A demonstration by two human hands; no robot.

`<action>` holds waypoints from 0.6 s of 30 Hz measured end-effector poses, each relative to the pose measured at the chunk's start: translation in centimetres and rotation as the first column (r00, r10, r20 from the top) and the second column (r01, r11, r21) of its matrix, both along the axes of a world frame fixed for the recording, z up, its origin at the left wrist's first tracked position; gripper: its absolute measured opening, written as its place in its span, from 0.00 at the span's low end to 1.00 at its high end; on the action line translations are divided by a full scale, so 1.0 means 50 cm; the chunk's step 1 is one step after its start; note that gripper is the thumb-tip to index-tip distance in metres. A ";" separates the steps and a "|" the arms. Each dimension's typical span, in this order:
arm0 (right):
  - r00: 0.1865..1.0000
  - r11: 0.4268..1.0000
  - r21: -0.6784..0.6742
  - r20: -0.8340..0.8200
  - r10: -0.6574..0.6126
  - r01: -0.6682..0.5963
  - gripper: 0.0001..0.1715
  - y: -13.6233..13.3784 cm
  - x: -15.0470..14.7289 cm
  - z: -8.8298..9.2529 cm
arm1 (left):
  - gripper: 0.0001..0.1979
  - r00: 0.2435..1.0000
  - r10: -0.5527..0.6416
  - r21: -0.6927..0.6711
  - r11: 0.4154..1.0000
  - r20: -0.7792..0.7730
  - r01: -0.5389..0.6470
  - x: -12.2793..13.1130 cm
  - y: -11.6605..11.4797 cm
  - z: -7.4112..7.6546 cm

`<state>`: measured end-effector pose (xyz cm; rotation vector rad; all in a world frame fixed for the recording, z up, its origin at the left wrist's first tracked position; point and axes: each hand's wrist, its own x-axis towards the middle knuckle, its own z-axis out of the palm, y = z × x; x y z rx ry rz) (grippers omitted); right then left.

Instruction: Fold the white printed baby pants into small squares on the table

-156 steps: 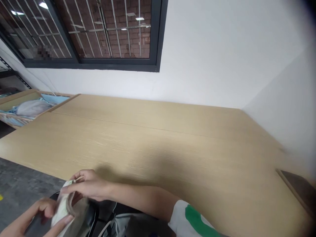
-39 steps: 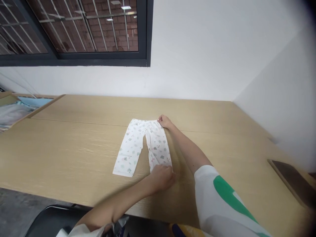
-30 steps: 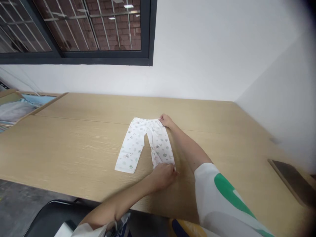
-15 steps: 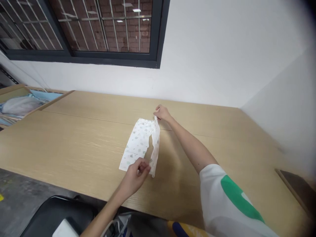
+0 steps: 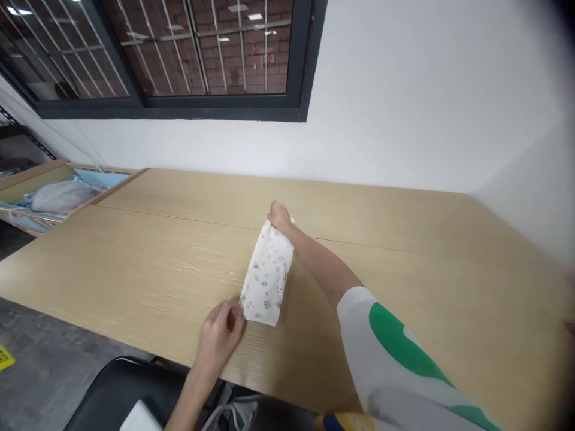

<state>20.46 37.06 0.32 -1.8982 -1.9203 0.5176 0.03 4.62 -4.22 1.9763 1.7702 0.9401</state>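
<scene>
A small pair of white pants (image 5: 267,275) with a scattered green and grey print lies on the wooden table, folded lengthwise so that one leg covers the other. At the far, waist end, my right hand (image 5: 279,216) is closed on the fabric, its fingertips partly hidden. My left hand (image 5: 221,332) is at the near end, thumb and fingers pinched on the left corner of the leg hem. The fabric between the hands is fairly flat, with light creases near the waist.
The wide wooden table (image 5: 171,257) runs back to a white wall (image 5: 395,102) below a barred window (image 5: 206,54). A wooden bin (image 5: 112,194) with blue and grey cloth adjoins its left end. Below the near edge is a black chair (image 5: 121,383) holding a white object (image 5: 140,417).
The right leg of the pants has been folded over onto the left, closing the gap between them. My right hand has moved left along the waist; my left hand has shifted left to the hem corner.
</scene>
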 end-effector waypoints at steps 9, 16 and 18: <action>0.992 0.985 0.118 0.024 0.126 -0.128 0.15 -0.062 -0.028 0.009 | 0.05 0.899 0.190 0.249 0.964 -0.395 -0.094 0.036 -0.019 0.018; 0.543 0.524 0.263 -0.004 0.840 -0.810 0.29 -0.354 -0.076 -0.001 | 0.20 0.905 -0.136 0.263 0.930 -0.403 0.257 0.116 -0.042 -0.001; 0.420 0.412 0.252 -0.024 0.907 -0.875 0.30 -0.428 -0.078 0.000 | 0.13 0.903 -0.103 0.259 0.939 -0.416 0.227 0.129 -0.044 -0.021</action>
